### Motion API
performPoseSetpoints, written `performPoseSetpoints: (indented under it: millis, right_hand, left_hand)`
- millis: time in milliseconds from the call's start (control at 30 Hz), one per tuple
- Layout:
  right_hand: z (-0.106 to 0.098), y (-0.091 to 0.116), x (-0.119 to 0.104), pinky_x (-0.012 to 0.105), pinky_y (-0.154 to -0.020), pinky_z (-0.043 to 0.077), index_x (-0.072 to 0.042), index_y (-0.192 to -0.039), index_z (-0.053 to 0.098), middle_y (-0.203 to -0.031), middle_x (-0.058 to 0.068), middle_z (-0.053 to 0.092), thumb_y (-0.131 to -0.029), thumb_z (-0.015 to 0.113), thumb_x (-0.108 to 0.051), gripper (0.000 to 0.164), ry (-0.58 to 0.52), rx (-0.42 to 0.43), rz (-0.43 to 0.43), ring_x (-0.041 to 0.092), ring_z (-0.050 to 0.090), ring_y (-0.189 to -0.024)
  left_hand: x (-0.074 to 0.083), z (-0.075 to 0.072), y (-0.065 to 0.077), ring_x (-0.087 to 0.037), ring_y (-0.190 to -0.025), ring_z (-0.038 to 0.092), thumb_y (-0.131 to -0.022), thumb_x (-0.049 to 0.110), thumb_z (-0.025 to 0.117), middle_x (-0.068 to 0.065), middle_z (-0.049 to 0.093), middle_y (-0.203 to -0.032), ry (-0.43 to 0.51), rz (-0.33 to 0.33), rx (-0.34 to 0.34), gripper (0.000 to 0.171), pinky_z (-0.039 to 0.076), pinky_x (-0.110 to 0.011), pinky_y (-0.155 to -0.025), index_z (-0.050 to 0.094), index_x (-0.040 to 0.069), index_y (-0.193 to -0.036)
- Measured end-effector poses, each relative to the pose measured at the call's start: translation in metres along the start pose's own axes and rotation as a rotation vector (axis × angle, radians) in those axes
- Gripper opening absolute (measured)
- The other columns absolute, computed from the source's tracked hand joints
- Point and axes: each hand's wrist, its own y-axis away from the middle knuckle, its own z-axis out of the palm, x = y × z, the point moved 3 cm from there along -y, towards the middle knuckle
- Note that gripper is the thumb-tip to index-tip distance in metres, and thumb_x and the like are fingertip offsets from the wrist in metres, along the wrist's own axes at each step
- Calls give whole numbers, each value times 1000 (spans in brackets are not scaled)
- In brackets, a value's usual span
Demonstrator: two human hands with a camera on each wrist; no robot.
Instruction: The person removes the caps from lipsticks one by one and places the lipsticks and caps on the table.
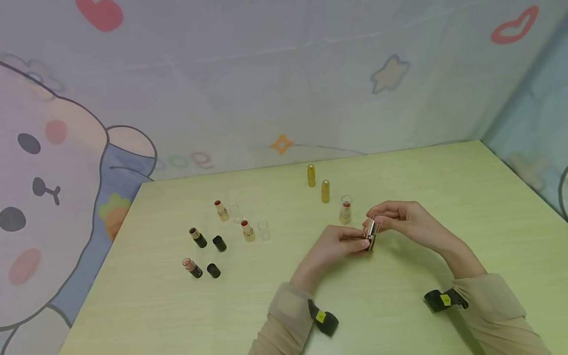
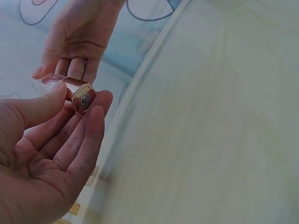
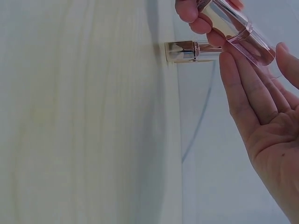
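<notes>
In front of the person, a shiny gold lipstick (image 1: 371, 235) with a clear cap (image 3: 256, 49) over its top is held between both hands, tilted. The left hand (image 1: 335, 242) pinches its base between thumb and fingers; a round label on the base's underside shows in the left wrist view. At the other end, the right hand (image 1: 414, 222) has its thumb and fingers around the clear cap. Just beyond the hands stands another gold lipstick (image 1: 345, 216) under a clear cap.
Two gold bullet-shaped tubes (image 1: 326, 192) stand farther back. To the left are two uncapped gold lipsticks (image 1: 248, 232) beside clear caps (image 1: 264, 231), and two uncapped black lipsticks (image 1: 199, 239) beside black caps (image 1: 219, 244). A printed cloth (image 1: 248, 88) hangs behind the table (image 1: 155, 305).
</notes>
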Motion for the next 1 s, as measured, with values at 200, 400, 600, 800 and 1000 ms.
performPoseSetpoints:
  millis: [200, 400, 600, 800, 1000]
  right_hand:
    - [1, 0, 1, 21, -83, 54, 3, -119, 60, -103, 8, 74, -99, 54, -16, 29, -7, 9, 4, 9, 71, -88]
    - [1, -1, 1, 20, -83, 53, 3, -119, 60, -103, 5, 75, -98, 54, -17, 30, -2, 21, 1, 9, 71, -88]
    - [2, -3, 0, 19, -83, 53, 6, -120, 59, -102, 7, 75, -98, 55, -17, 31, -14, 30, -6, 8, 71, -89]
    - [2, -2, -2, 18, -82, 53, 2, -119, 60, -102, 5, 75, -98, 55, -15, 28, 12, 55, -26, 7, 71, -88]
    - [0, 0, -4, 18, -80, 54, 3, -118, 60, -102, 2, 75, -97, 56, -13, 26, 11, 82, -55, 7, 71, -87]
  left_hand:
    - [2, 0, 1, -5, -81, 70, -88, 14, 69, -14, 75, -100, -34, 14, 13, 27, 52, -15, -75, 71, 2, -113]
    - [5, -2, 3, 1, -78, 65, -89, 17, 69, -12, 75, -101, -92, 21, 23, 27, 49, -14, -75, 71, 4, -113]
    - [8, -4, 4, 0, -77, 65, -90, 17, 68, -13, 75, -99, -104, 24, 24, 27, 49, -14, -74, 71, 3, -113]
    - [9, -5, 6, -1, -76, 66, -89, 16, 68, -13, 75, -98, -85, 21, 21, 27, 50, -14, -73, 71, 3, -113]
    - [6, -5, 4, -3, -78, 68, -88, 15, 69, -13, 75, -99, -98, 27, 18, 28, 51, -14, -73, 71, 3, -113]
